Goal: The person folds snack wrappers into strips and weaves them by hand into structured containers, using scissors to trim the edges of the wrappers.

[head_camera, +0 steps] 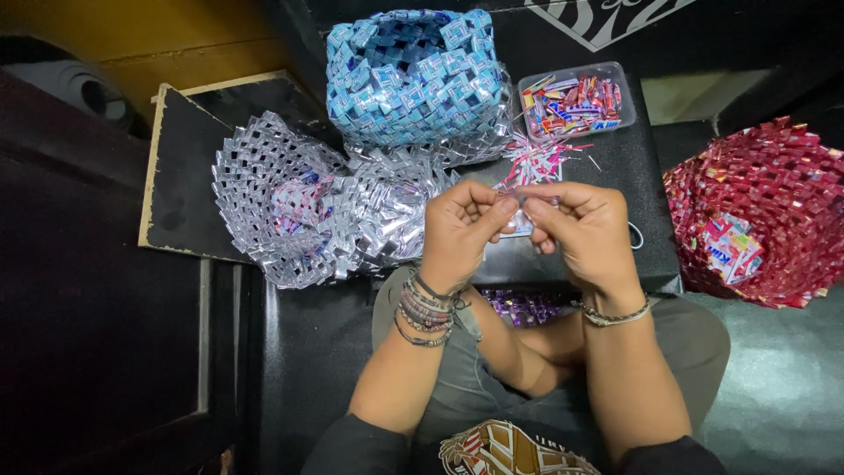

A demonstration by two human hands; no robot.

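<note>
Left hand [459, 230] and right hand [582, 230] meet, fingers pinching small folded wrapper strip [520, 224] (mostly hidden), just below loose strip pile [536, 161]; silver woven basket [308, 207] left of pile, blue woven basket [413, 75] above-left.

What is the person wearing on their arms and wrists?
The left hand has a thick stack of thin bracelets at the wrist, in dark and pinkish tones. The right hand has one slim, light-coloured bracelet. Dark sleeves are pushed up to around the elbows, leaving both forearms bare.
</note>
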